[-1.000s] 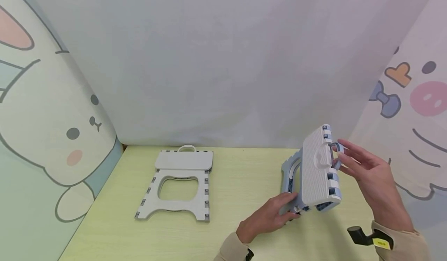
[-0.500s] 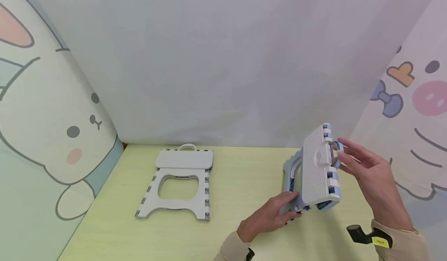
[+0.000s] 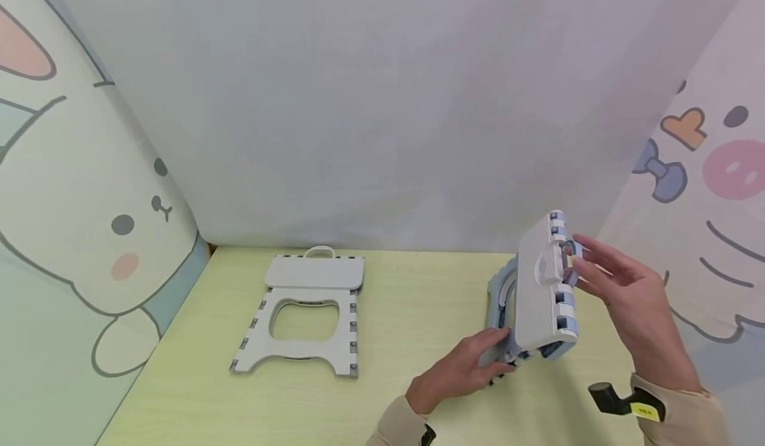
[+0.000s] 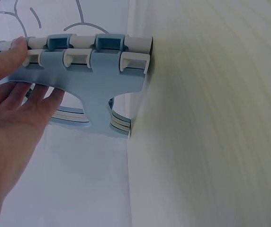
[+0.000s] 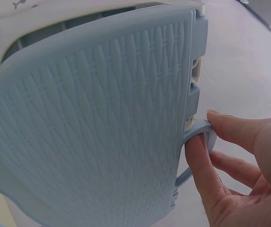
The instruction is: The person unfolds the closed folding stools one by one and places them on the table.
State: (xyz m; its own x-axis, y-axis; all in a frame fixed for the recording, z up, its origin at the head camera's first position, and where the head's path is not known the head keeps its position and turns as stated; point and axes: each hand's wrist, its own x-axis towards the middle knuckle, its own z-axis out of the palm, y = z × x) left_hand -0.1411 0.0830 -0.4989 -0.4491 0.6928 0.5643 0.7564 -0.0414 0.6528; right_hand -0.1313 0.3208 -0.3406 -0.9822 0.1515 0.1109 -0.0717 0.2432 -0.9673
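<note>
On the right of the table, a blue-and-white folding step stool [image 3: 540, 283] stands partly folded, its white ribbed seat panel tilted steeply. My left hand [image 3: 457, 373] grips the near side of its blue leg frame [image 4: 97, 85], thumb on the hinged edge and fingers behind it. With thumb and fingers, my right hand [image 3: 627, 300] pinches the blue carry handle [image 5: 202, 132] at the seat's edge. The right wrist view shows the seat's blue woven-pattern half [image 5: 97, 118]. In the head view the seat panel hides part of the legs.
A grey folding stool [image 3: 313, 273] lies flat on the left of the pale green table [image 3: 412, 293], its small handle toward the back. A plain curtain [image 3: 382, 114] rises behind the table. Cartoon-printed panels [image 3: 66, 233] stand at both sides.
My right hand and the seat panel have shifted slightly to the left, and the seat looks a little more edge-on. The left hand keeps its grip; the grey stool has stayed put.
</note>
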